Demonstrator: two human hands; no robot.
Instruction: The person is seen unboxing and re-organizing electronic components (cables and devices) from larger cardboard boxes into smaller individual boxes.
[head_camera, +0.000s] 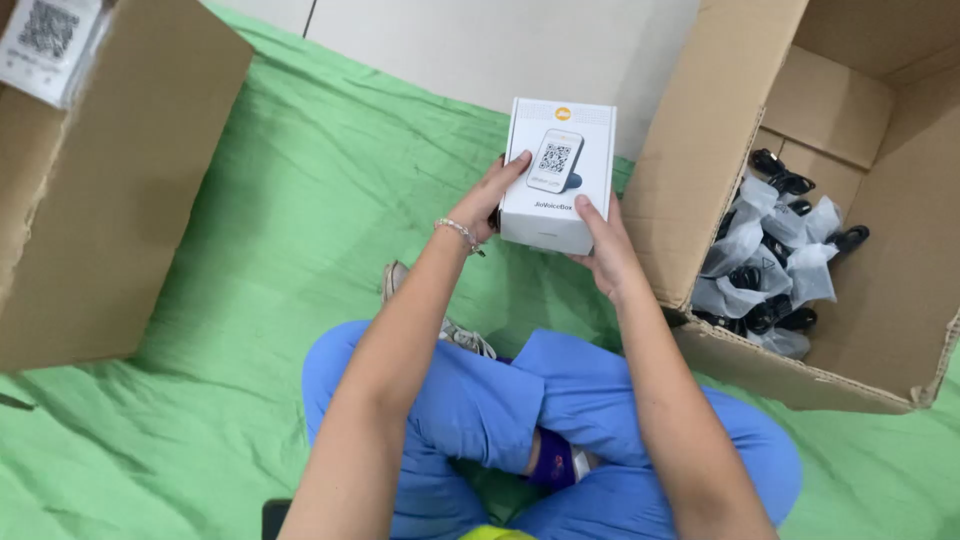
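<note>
While a person sits cross-legged on a green cloth (250, 250) spread over the floor, both hands hold one small white box (556, 175) up in front of them, above their knees. The left hand (492, 200) grips the box's left edge, with the thumb laid on its printed front. The right hand (600, 250) cradles the near right corner, thumb on the front as well. A beaded bracelet (458, 232) circles the left wrist.

On the right stands a large open cardboard carton (700, 150) with small black parts in clear bags (775, 255) heaped at its bottom. On the left stands another cardboard carton (110, 190), seen from its side.

As I judge it, the hold is light, mostly thumbs and fingertips on smooth card, so the box could slip and drop onto the legs or the cloth if either hand lets go early. The right elbow sits close to the open carton's wall, and a wide swing could knock it or snag its flap. The cloth is wrinkled, so a box set down there might tip.
</note>
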